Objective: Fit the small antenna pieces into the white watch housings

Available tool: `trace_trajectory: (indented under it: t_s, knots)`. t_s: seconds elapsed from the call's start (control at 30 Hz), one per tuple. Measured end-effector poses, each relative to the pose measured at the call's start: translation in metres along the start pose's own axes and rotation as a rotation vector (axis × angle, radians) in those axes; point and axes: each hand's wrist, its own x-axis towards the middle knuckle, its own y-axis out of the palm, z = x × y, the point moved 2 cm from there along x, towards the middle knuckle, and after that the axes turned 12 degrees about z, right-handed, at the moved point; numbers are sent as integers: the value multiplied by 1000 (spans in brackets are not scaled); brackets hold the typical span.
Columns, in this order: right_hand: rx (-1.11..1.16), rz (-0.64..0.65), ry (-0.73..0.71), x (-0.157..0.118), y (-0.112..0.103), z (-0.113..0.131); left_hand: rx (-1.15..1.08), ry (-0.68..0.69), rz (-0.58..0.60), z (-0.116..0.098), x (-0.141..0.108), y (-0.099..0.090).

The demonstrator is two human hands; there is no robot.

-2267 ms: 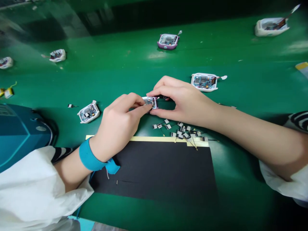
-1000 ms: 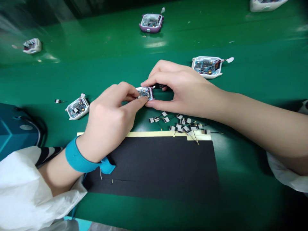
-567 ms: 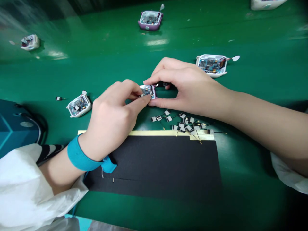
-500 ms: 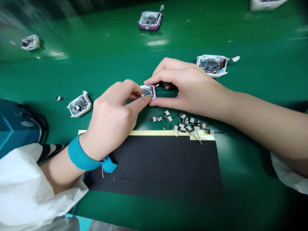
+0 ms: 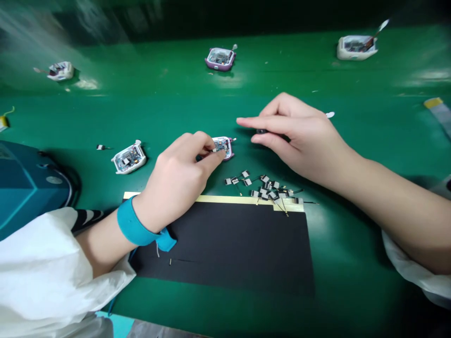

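My left hand, with a blue strap round its wrist, pinches at the left side of a small watch case whose circuit board faces up. Thumb and fingers cover part of the board. To the right of that case, my right hand is raised with its index finger stretched out. A small black object sits between its thumb and fingers. Several small black-and-white parts with thin cables lie in a loose pile in front of the hands.
A black mat with a yellow upper edge lies nearest me. Around it are a white case, a purple case, two more pale cases farther back, and a teal object at the left.
My right hand has let go of the watch case and moved away to the right. My left hand stays at the case. The view has shifted, showing more of the far side.
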Motion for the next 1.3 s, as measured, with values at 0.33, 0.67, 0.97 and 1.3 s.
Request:
trace_trajectory:
  t_s: [0.33,0.67,0.97,1.3]
  knots:
    - [421,-305,62,1,5,11,27,39,-23,1,-2,1]
    - [397,-338,-21,0,5,16,46,29,-41,1,-2,1]
    - [300,-280,-52,7,10,28,-22,-54,5,0,1,-1]
    - [276,-193,42,10,16,24,-29,12,10,1,1,0]
